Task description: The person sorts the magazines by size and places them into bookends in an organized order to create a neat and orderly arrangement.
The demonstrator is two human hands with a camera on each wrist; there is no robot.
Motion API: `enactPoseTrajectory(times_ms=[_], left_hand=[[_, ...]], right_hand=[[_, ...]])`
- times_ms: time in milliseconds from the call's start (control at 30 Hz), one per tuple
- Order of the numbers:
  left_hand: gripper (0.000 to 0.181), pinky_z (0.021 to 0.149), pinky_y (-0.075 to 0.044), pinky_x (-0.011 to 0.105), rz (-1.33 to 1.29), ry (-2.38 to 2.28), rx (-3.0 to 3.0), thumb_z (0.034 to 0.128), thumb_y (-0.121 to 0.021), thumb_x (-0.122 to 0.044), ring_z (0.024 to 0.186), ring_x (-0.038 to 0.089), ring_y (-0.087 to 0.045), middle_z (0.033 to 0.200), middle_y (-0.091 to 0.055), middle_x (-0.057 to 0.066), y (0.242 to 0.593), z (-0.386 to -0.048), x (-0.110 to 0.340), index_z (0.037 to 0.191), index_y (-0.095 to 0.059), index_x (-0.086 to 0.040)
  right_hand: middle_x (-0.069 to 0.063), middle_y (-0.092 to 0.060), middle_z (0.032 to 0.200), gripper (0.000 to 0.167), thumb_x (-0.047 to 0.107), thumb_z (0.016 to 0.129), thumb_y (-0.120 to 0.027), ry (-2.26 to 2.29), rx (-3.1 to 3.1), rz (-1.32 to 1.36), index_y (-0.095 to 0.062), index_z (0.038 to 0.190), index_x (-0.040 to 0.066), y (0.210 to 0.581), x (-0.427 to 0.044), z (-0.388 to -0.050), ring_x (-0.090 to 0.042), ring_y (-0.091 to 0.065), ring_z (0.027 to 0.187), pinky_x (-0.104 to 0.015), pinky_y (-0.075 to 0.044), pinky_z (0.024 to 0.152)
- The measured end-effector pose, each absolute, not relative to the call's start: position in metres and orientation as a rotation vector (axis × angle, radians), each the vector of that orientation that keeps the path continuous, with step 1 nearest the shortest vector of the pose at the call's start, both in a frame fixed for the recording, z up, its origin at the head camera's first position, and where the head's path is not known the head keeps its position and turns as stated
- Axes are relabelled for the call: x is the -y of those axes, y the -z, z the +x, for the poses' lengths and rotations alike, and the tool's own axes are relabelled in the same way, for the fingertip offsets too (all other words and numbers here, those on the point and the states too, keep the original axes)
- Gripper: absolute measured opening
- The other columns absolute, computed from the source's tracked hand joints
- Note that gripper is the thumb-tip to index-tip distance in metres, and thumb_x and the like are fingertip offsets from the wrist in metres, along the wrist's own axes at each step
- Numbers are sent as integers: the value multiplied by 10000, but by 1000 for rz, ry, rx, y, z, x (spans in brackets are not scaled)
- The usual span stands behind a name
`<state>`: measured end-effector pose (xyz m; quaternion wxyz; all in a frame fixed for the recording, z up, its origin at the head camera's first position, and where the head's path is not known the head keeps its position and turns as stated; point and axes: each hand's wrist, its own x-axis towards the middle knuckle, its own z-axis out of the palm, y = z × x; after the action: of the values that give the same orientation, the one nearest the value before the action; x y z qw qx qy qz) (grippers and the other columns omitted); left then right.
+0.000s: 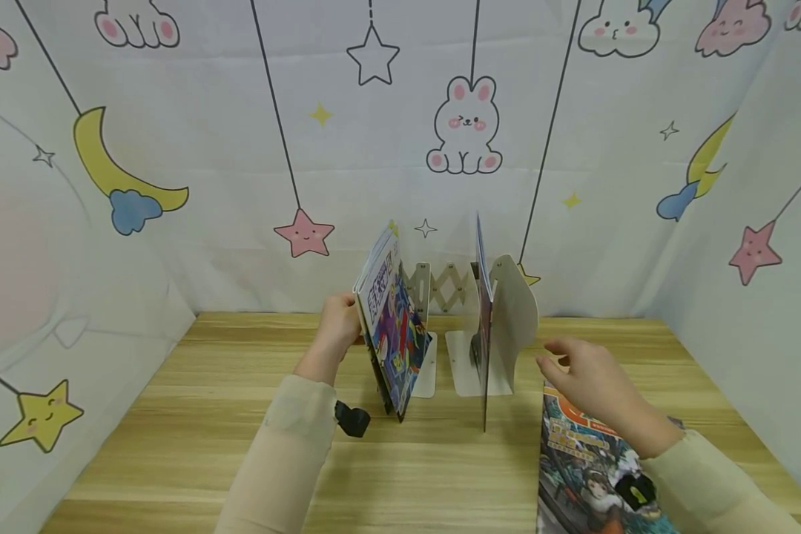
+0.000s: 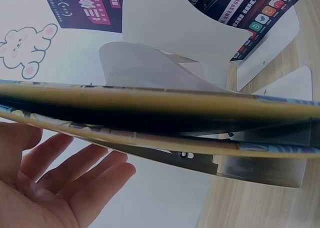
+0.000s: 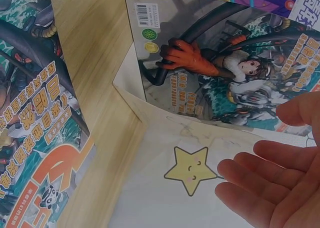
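Observation:
My left hand [image 1: 337, 322] is at the outer side of upright magazines [image 1: 397, 334] at the left end of a white metal expandable bookend [image 1: 515, 311]. In the left wrist view its fingers are loosely extended beside the magazines' yellowish edges [image 2: 165, 99], with the thumb close to the nearer one; contact is unclear. Another thin magazine [image 1: 484, 326] stands against the bookend's right plate, its illustrated cover [image 3: 195, 63] showing in the right wrist view. My right hand [image 1: 594, 382], fingers spread and holding nothing, hovers right of the bookend, above a magazine [image 1: 574, 467] lying flat.
The bookend's folding lattice [image 1: 449, 288] joins its two sides, with a gap between the standing magazines. The wooden table [image 1: 207, 415] meets a white cartoon-printed cloth [image 1: 240, 163] at the back and sides. A black wrist camera [image 1: 352, 419] sits by my left sleeve.

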<state>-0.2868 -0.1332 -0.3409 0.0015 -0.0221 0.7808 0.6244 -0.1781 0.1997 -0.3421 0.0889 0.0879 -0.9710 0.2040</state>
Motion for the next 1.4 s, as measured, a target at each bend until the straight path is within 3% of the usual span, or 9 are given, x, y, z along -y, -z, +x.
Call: enactPoseTrajectory(times_ms=[133, 400, 633, 833, 900, 1033, 1100, 1200, 1400], left_hand=[[293, 510, -400, 260, -67, -1932, -2476, 952, -469, -163, 595, 158, -466, 718, -579, 70, 341, -287, 134, 932, -672, 46], [303, 548, -439, 249, -69, -1937, -2473, 962, -469, -182, 683, 169, -511, 803, -629, 96, 342, -288, 133, 947, -674, 41], [296, 509, -409, 246, -48, -1953, -2468, 955, -465, -164, 597, 145, -477, 691, -577, 47, 342, -287, 133, 893, -658, 51], [300, 511, -455, 244, -48, -1977, -2443, 955, -465, -163, 595, 133, -503, 711, -597, 52, 341, -287, 133, 922, -660, 62], [299, 522, -489, 251, -55, -1991, -2422, 956, -465, -162, 600, 131, -520, 733, -607, 66, 341, -286, 133, 937, -661, 64], [295, 543, -544, 282, -68, -2014, -2372, 958, -468, -164, 597, 126, -551, 764, -612, 72, 341, -286, 133, 969, -659, 61], [293, 542, -545, 290, -74, -2013, -2366, 957, -467, -165, 581, 125, -541, 735, -594, 61, 341, -287, 133, 965, -655, 60], [290, 555, -547, 306, -79, -2009, -2363, 956, -467, -163, 579, 125, -536, 709, -581, 43, 342, -287, 134, 964, -653, 58], [284, 645, -534, 334, -92, -1966, -2378, 959, -467, -177, 688, 152, -536, 768, -584, 47, 341, -288, 135, 992, -651, 37]], right_hand=[[-245, -608, 1212, 441, 306, 958, -528, -609, 2907, 249, -571, 1240, -30, 344, -202, -179, -399, -625, 1022, -513, -533, 795], [-257, -601, 1216, 441, 285, 957, -525, -594, 2936, 240, -562, 1241, -50, 349, -207, -183, -397, -637, 996, -511, -534, 795], [-269, -587, 1227, 456, 287, 965, -510, -583, 2988, 229, -546, 1255, -63, 353, -211, -184, -403, -635, 989, -510, -536, 780], [-280, -603, 1188, 440, 263, 962, -513, -565, 3010, 233, -553, 1233, -81, 358, -216, -188, -401, -640, 963, -518, -532, 776], [-266, -634, 1129, 440, 264, 957, -525, -555, 3013, 234, -559, 1219, -88, 359, -218, -189, -364, -657, 903, -511, -534, 754], [-169, -681, 793, 467, 269, 954, -526, -560, 3056, 207, -539, 1236, -103, 362, -222, -191, -203, -591, 561, -422, -509, 640], [-168, -680, 793, 486, 273, 954, -520, -561, 3083, 192, -522, 1250, -113, 364, -223, -192, -133, -506, 469, -399, -487, 632], [-157, -680, 827, 508, 275, 951, -518, -560, 3113, 164, -498, 1268, -121, 367, -225, -194, -102, -464, 427, -366, -468, 610], [-17, -522, 502, 549, 276, 952, -515, -625, 3165, 81, -440, 1313, -130, 374, -230, -198, -104, -392, 366, -290, -410, 495]])
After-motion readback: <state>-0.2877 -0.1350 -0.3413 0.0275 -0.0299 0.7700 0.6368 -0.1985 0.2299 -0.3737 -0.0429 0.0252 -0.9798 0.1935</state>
